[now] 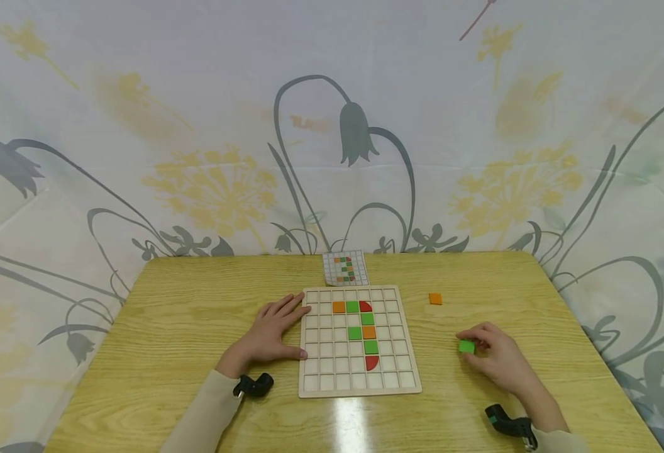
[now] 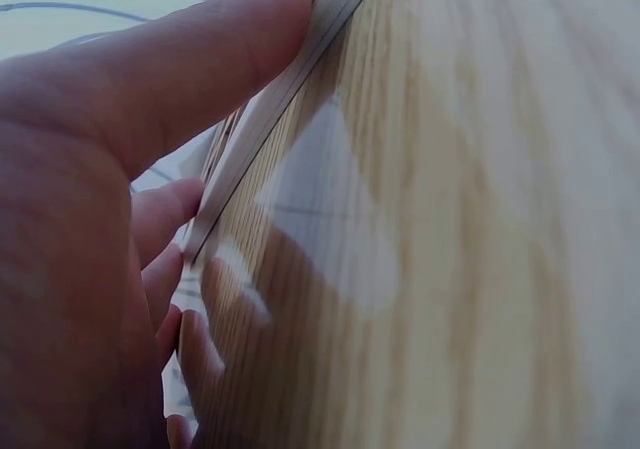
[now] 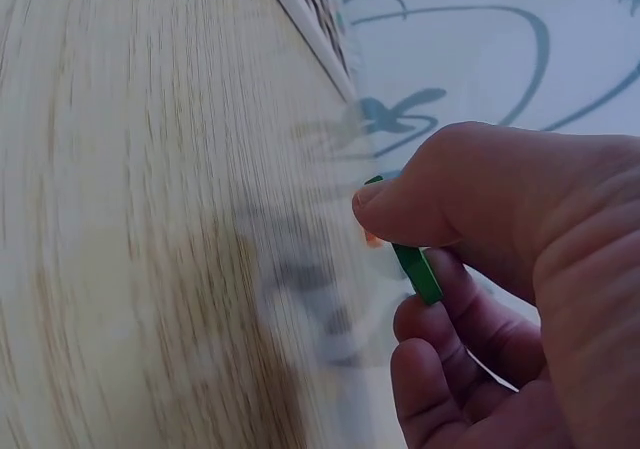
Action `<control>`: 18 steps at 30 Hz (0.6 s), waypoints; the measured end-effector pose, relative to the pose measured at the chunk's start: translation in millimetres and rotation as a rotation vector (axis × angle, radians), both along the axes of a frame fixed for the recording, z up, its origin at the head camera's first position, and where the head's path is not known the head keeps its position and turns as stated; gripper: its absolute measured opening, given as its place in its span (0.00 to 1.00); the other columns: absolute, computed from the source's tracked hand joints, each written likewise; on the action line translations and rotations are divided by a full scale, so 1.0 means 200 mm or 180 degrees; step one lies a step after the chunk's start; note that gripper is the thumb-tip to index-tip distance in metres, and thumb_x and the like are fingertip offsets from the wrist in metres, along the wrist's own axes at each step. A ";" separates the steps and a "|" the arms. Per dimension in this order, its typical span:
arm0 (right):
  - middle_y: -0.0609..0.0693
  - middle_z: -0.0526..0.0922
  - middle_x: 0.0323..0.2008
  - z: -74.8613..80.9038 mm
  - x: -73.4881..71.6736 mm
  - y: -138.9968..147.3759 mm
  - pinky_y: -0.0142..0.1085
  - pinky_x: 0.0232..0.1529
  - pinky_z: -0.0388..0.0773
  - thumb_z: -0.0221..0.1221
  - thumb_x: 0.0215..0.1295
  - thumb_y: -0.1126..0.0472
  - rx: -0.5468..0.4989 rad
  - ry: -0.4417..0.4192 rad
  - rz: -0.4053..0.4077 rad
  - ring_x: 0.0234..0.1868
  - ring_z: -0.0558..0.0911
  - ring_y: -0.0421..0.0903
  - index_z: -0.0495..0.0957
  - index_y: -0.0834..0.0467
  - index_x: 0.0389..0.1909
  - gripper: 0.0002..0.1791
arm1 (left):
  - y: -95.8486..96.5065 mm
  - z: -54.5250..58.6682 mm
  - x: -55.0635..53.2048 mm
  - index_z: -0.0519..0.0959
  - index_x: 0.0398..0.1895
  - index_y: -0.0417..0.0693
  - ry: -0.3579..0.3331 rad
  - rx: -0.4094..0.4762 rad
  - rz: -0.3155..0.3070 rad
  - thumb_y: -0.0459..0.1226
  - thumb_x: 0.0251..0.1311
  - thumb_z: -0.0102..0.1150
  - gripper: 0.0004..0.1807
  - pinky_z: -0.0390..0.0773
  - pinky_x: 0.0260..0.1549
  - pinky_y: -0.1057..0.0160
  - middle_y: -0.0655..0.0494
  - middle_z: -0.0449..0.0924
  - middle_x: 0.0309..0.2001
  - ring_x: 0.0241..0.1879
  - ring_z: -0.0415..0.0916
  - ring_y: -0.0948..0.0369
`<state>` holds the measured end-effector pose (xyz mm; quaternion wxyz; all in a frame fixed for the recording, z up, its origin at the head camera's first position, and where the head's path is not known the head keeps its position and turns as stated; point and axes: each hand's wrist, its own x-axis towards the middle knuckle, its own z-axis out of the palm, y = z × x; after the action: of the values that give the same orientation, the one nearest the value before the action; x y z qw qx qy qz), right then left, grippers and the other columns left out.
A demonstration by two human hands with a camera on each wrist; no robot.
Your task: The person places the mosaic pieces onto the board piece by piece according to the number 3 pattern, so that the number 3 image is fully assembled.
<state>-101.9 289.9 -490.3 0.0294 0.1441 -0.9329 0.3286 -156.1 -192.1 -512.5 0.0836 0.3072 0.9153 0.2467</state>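
A wooden grid board (image 1: 323, 382) lies mid-table with orange, green and red tiles in some of its cells. My left hand (image 1: 270, 333) rests at the board's left edge, fingers spread, with the thumb (image 2: 230, 59) against its side in the left wrist view. To the right of the board, my right hand (image 1: 496, 358) pinches a green square tile (image 1: 466, 346) between thumb and fingers. The right wrist view shows that green tile (image 3: 418, 272) edge-on, partly covered by the thumb. A loose orange tile (image 1: 435, 299) lies on the table beyond the right hand.
Behind the board, a paper pattern card (image 1: 346, 268) with a printed grid of coloured cells lies near the table's back edge. The wooden table (image 1: 196, 302) reaches to a flower-printed cloth (image 1: 320, 163). Both wrists wear black cameras.
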 end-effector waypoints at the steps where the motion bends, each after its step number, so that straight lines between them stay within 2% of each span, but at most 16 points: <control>1: 0.45 0.77 0.39 0.00 0.00 -0.01 0.34 0.34 0.73 0.70 0.54 0.71 -0.0015 0.0004 0.0020 0.34 0.73 0.38 0.85 0.60 0.45 0.16 | 0.00 0.00 0.00 0.57 0.79 0.53 -0.0001 0.0005 -0.0004 0.63 0.54 0.65 0.53 0.41 0.68 0.36 0.53 0.41 0.80 0.78 0.38 0.49; 12: 0.43 0.77 0.38 0.00 -0.02 -0.09 0.34 0.33 0.72 0.71 0.54 0.70 -0.0147 0.0052 0.0163 0.33 0.71 0.39 0.85 0.59 0.45 0.16 | 0.01 0.01 0.00 0.58 0.79 0.51 0.0021 0.0027 -0.0030 0.62 0.54 0.66 0.53 0.42 0.67 0.35 0.50 0.43 0.80 0.77 0.39 0.47; 18: 0.43 0.77 0.39 -0.01 -0.05 -0.14 0.34 0.34 0.73 0.70 0.53 0.72 -0.0192 0.0035 0.0276 0.33 0.72 0.39 0.85 0.60 0.45 0.17 | 0.01 0.02 0.00 0.59 0.78 0.50 0.0015 0.0038 -0.0028 0.62 0.54 0.66 0.53 0.43 0.66 0.35 0.49 0.43 0.80 0.77 0.39 0.46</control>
<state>-112.2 261.5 -492.6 0.0246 0.1852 -0.9153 0.3568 -155.2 -190.8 -509.2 0.0806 0.3123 0.9127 0.2511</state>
